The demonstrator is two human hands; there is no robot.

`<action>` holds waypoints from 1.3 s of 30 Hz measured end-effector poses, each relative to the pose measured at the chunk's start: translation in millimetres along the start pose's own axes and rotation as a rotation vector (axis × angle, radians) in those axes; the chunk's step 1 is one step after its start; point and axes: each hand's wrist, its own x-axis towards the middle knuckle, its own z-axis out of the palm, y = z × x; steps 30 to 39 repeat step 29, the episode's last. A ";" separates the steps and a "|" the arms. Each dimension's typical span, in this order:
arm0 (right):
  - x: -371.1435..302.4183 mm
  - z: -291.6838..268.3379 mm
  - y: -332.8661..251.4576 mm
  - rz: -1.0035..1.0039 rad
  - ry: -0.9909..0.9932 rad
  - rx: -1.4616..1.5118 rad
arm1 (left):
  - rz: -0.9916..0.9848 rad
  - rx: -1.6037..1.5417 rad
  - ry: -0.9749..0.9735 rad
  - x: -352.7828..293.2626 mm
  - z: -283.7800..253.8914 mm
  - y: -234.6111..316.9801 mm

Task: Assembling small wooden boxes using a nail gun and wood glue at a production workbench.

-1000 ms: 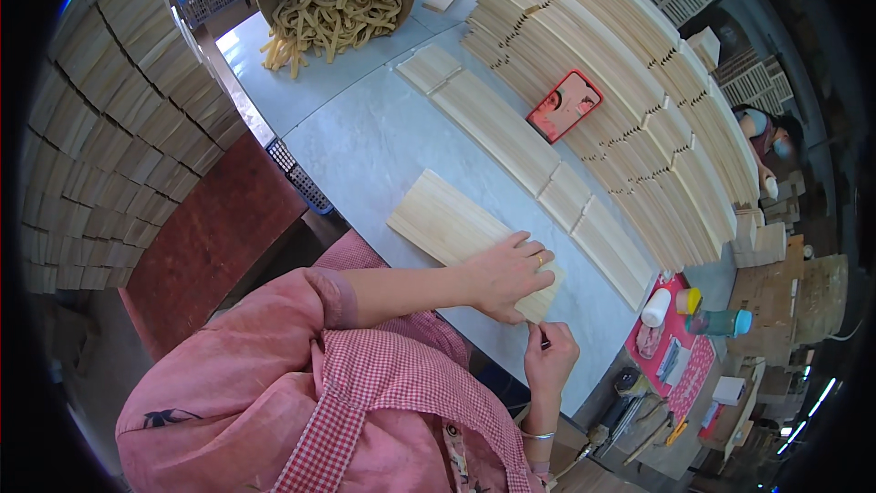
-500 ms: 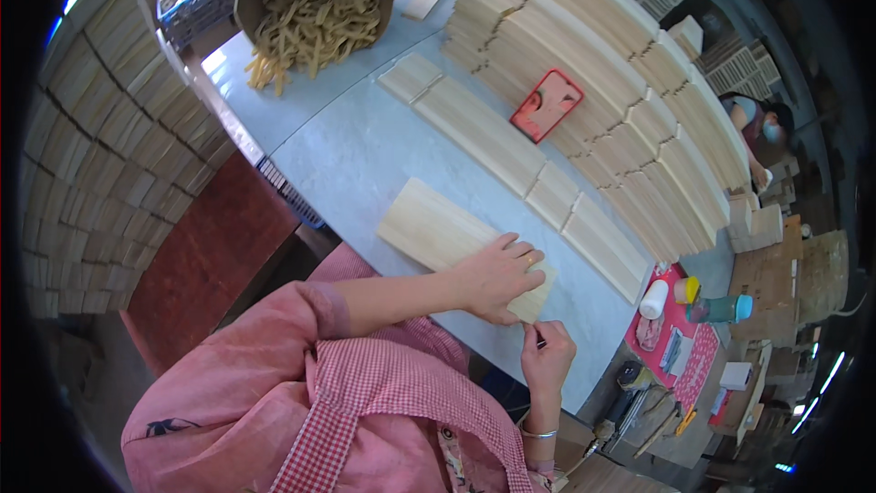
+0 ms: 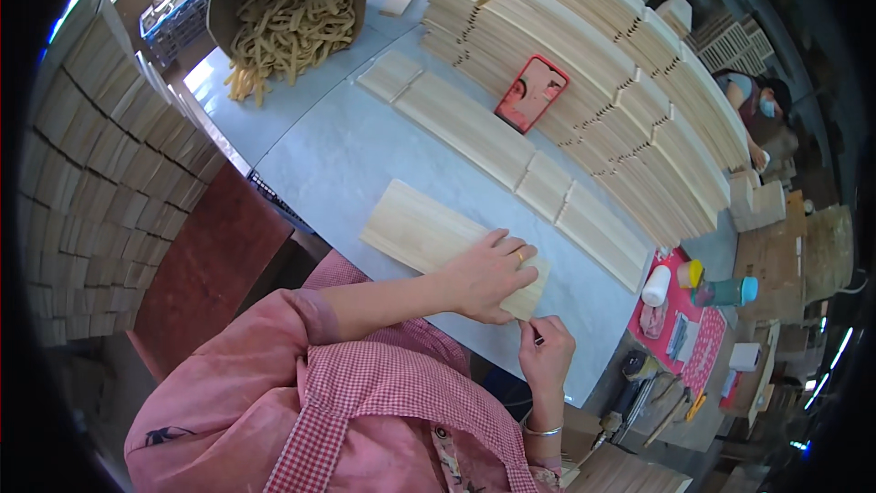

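Observation:
A pale wooden board (image 3: 420, 228) lies flat near the table's front edge. My left hand (image 3: 493, 278) spans its right part from above, thumb by the near edge and fingertips by the far one, a ring on one finger. Close to the board's near right corner, my right hand (image 3: 547, 351) is closed, its thumb and forefinger pinched together. A small dark bit of something shows between those fingers; its kind is hidden. Beyond the board, a row of thin wooden slats (image 3: 474, 132) lies on the blue-grey table (image 3: 310, 146).
Tall stacks of boards (image 3: 584, 82) line the far side, a red-cased phone (image 3: 532, 94) leaning there. A tipped container of wood strips (image 3: 297, 18) stands far left. Bottles (image 3: 725, 291) and tools (image 3: 671, 415) lie at right. Another person (image 3: 762, 110) works at far right.
The whole view has shifted slightly. Both hands keep nearly the same places on and beside the board, with the left hand still over it and the right still pinched at its corner.

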 end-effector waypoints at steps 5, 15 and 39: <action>-1.5 1.7 0.6 -0.005 0.018 -0.008 | 0.011 -0.026 0.034 -2.0 4.4 -1.4; -4.5 -3.1 -0.9 0.067 -0.012 0.086 | 0.008 0.012 0.034 -1.7 4.0 -0.1; -71.7 -92.9 186.8 0.470 0.422 -0.611 | -0.023 0.056 -0.017 3.4 10.2 -1.4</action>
